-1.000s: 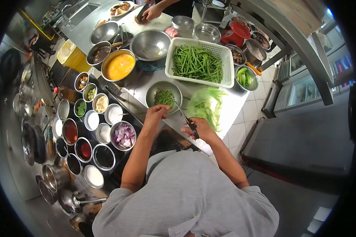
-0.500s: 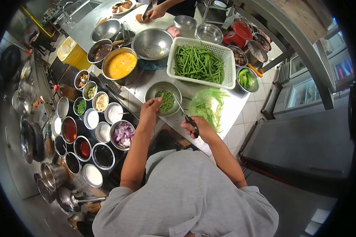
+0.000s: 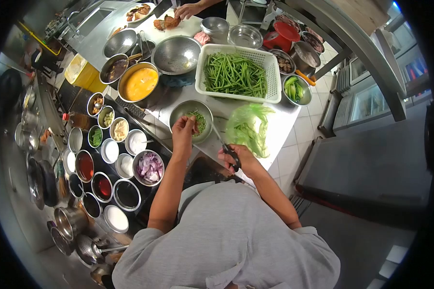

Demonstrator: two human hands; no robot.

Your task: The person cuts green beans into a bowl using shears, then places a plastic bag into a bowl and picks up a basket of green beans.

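Observation:
Black-handled scissors (image 3: 232,157) are gripped in my right hand (image 3: 246,159), their blades pointing up and left to the right rim of a metal bowl (image 3: 174,114). Chopped green pieces (image 3: 199,122) lie inside that bowl. My left hand (image 3: 182,132) hovers over the bowl's near left side with thumb and fingers pinched together. What the pinch holds, if anything, is hidden by the fingers. Just right of the bowl, a thin green plastic bag (image 3: 250,127) with pale leafy greens rests on the steel table, close to my right hand.
Behind the bowl stands a white basket (image 3: 277,91) of green beans (image 3: 236,74). A pot of orange liquid (image 3: 140,84) and a colander (image 3: 176,55) are at the back left. Several seasoning containers and sliced onions (image 3: 149,167) fill the left side. A co-worker's hand (image 3: 189,10) touches roasted meat (image 3: 167,22).
My left hand has shifted slightly further over the bowl; the scissors have drawn back a little towards me. The view has shifted slightly. The co-worker's hand and meat have changed position.

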